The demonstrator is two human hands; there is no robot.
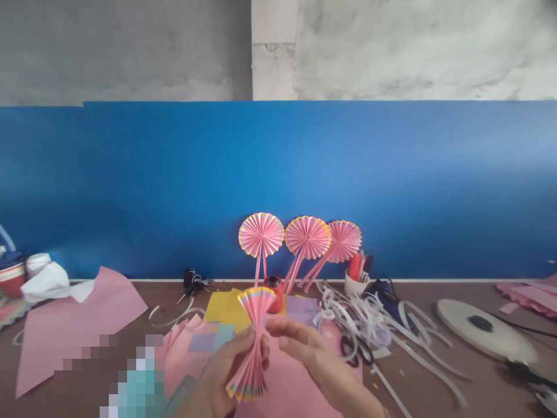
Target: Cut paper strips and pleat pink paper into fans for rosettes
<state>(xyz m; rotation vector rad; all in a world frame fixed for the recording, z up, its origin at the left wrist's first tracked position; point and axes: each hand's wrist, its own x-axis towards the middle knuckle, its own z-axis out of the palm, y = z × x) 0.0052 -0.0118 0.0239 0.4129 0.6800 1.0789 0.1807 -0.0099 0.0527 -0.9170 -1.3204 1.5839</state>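
A pleated pink paper fan (pixel 255 342), folded like an accordion and pinched at its middle, is held upright above the table. My left hand (pixel 224 371) grips its lower half with fingers wrapped round the folds. My right hand (pixel 300 342) pinches the fan's waist from the right with thumb and fingers together. Three finished round pink paper fans (pixel 304 238) on paper sticks lean against the blue wall behind.
Pink paper sheets (pixel 82 325) lie at left and under my hands. Yellow paper (pixel 224 307), a red tape roll (pixel 275 290), scissors (pixel 352 348), white paper strips (pixel 369 316), a cup of tools (pixel 357 276) and a white round disc (pixel 483 328) spread over the brown table.
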